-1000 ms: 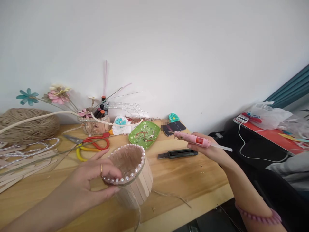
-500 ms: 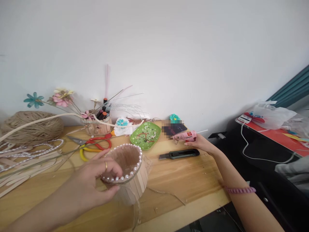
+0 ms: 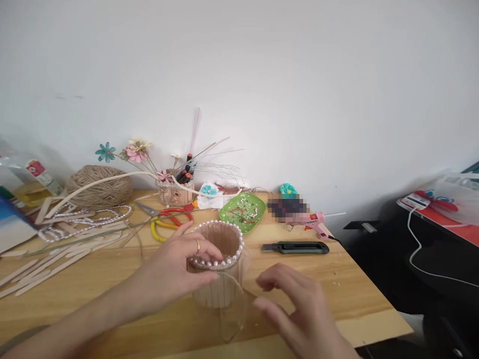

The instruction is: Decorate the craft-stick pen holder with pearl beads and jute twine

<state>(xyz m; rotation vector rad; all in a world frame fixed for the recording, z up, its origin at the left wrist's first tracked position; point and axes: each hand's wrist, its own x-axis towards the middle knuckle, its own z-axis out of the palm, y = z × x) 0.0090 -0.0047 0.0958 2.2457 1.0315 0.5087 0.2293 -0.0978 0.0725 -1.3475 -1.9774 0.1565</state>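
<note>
A round cup made of wooden craft sticks (image 3: 220, 284), rimmed with white pearl beads, stands on the wooden table (image 3: 337, 289). My left hand (image 3: 175, 269) grips its left side, fingers wrapped on the beaded rim. My right hand (image 3: 299, 309) hovers just right of the cup, fingers loosely curled and apart, holding nothing; a thin strand of twine (image 3: 239, 285) runs from the cup toward it. The pink glue gun (image 3: 314, 222) lies on the table at the back right, away from both hands.
A black utility knife (image 3: 295, 248), a green dish of beads (image 3: 242, 212), red and yellow scissors (image 3: 168, 219), a ball of twine (image 3: 99, 187), pearl strings and loose sticks (image 3: 63, 244), and a holder of paper flowers (image 3: 174, 192) sit around. Table edge is at right.
My right hand set the glue gun down at the back right and came back empty beside the cup. The cup was tipped toward me before and now stands upright.
</note>
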